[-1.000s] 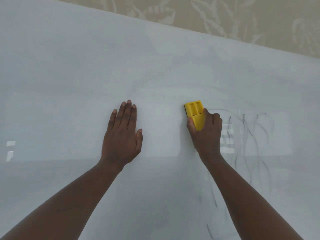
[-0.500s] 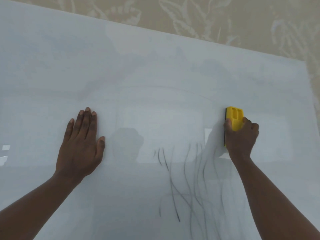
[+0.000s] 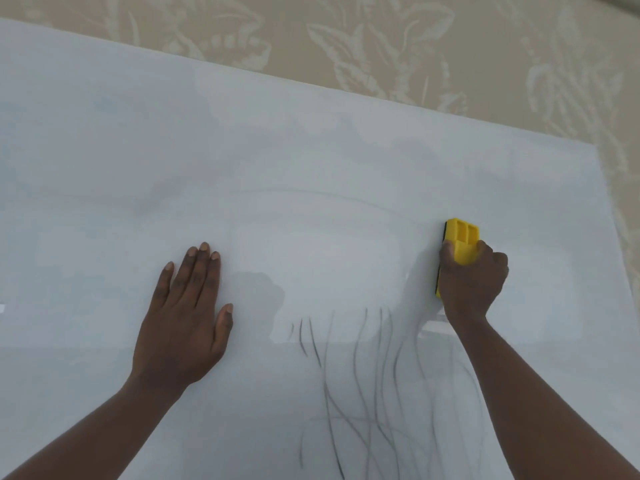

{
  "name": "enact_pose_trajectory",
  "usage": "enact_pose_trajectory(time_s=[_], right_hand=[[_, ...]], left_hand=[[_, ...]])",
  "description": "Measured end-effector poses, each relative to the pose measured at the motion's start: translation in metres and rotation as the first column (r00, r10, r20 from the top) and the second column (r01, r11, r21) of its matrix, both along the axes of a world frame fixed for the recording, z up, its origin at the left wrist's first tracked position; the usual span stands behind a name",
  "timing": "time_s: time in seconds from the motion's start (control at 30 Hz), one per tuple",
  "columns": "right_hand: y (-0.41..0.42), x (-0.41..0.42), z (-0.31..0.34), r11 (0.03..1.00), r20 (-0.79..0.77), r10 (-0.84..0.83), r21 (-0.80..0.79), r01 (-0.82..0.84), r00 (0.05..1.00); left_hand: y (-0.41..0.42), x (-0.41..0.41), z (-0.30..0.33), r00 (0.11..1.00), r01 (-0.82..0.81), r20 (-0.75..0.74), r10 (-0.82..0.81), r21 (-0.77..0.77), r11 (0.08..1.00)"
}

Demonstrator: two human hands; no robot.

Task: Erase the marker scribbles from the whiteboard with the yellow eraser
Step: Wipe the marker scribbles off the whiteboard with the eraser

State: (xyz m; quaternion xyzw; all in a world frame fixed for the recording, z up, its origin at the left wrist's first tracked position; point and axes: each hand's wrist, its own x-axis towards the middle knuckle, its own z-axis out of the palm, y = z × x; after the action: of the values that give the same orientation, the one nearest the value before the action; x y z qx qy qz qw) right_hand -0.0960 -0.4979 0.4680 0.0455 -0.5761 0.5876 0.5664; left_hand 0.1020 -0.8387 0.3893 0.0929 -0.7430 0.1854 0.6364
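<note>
A large whiteboard (image 3: 311, 140) lies flat and fills most of the view. Thin dark marker scribbles (image 3: 363, 393) run across its lower middle, between my two forearms. My right hand (image 3: 471, 282) grips the yellow eraser (image 3: 462, 242) and presses it onto the board near the right edge, above and right of the scribbles. A faint curved line (image 3: 311, 194) arcs across the board's middle. My left hand (image 3: 187, 317) rests flat on the board with its fingers spread, left of the scribbles and holding nothing.
Beige cloth with a pale leaf pattern (image 3: 381, 39) lies beyond the board's far edge and along its right edge (image 3: 609, 216). Pale window reflections glare on the board's surface around the hands.
My right hand swept the eraser from the board's middle to its right side, wiping off the upper part of the scribbles. The view shifted right. My left hand stays flat.
</note>
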Motion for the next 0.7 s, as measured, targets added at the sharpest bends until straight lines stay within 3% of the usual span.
enact_pose_trajectory(time_s=[0.2,0.33,0.57,0.7], right_hand=[[-0.084,0.053,0.042,0.976,-0.235,-0.041,0.201,0.09,0.971],[-0.147,0.101,0.052,0.942,-0.362,0.035,0.323,0.09,0.931],[-0.242,0.163,0.034,0.791,-0.551,0.2,0.578,0.198,0.811],[-0.272,0.18,0.024,0.696,-0.58,0.304,0.677,0.239,0.756]], left_hand=[[-0.001,0.001,0.0,1.0,0.001,0.014,-0.001,0.01,1.0],[-0.001,0.003,0.001,1.0,-0.002,0.023,0.002,0.005,1.0],[0.005,0.006,-0.007,0.999,0.01,-0.052,-0.004,0.131,0.991],[0.005,0.008,-0.018,0.999,0.022,-0.031,-0.019,0.112,0.993]])
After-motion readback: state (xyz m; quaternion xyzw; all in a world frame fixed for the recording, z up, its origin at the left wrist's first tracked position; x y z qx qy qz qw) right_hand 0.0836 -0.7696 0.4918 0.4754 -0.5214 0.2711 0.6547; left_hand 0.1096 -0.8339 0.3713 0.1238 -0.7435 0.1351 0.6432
